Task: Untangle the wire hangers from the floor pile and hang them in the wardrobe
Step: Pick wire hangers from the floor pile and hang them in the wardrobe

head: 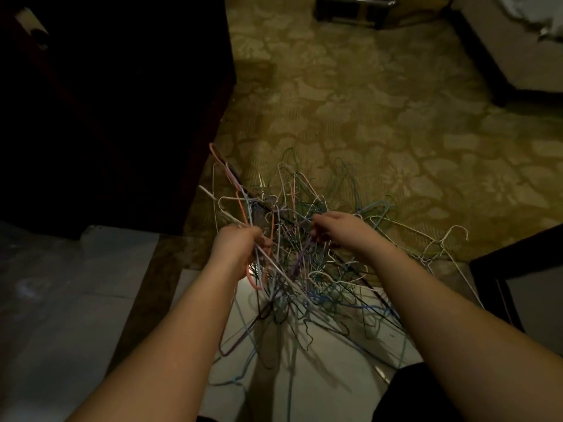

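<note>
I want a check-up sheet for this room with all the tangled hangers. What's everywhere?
Surface: patterned carpet meeting pale floor tiles.
Job's things: pile of wire hangers, many colours, tangled, partly lifted; pink hanger sticking up.
Clutter: nothing seen besides the pile.
Hands: left hand grips several wires; right hand has fingers curled into the tangle.
Cables: nothing seen for sure.
Surroundings: dark wardrobe at left; dark furniture edge at right; a low object at the top, too dim to name.
</note>
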